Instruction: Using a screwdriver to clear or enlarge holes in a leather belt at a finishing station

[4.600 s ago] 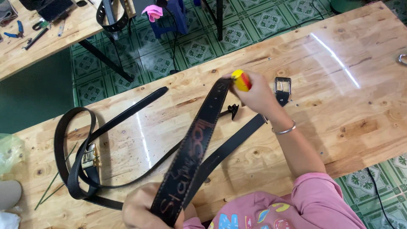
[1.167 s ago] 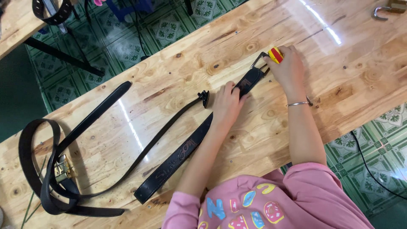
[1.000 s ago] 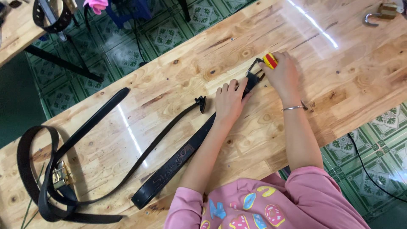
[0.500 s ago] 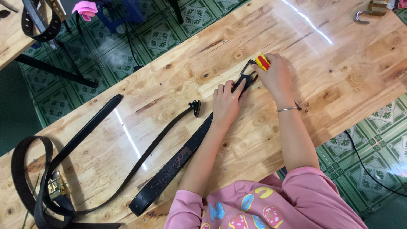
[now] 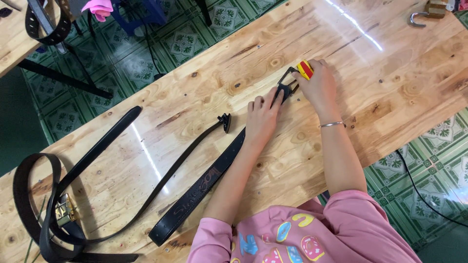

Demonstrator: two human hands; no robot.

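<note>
While both hands work at the far end, the table takes up most of the view, pale wood with knots, green tiled floor beyond its edges. Person's pink top sits at bottom. Long black belt lies flat, diagonal across the table, embossed face up, near end free by the table edge, far end under the left hand. Second, thinner belt lies beside it, apart, running back to a coiled heap with a gold buckle at far left; its clip end rests just left of the left hand, not touching.

Left hand presses the belt down, fingers flat and spread a little, tips at the dark buckle. Right hand has fingers curled tight round a red-yellow tool, tip at the buckle; bracelet on that wrist. Padlock sits well apart at top right.

Judging progress: buckle sits on the belt end but the tool is on it, so fastening looks unfinished; whether a screw is seated, cannot tell. Thin belt's clip end has no buckle.
</note>
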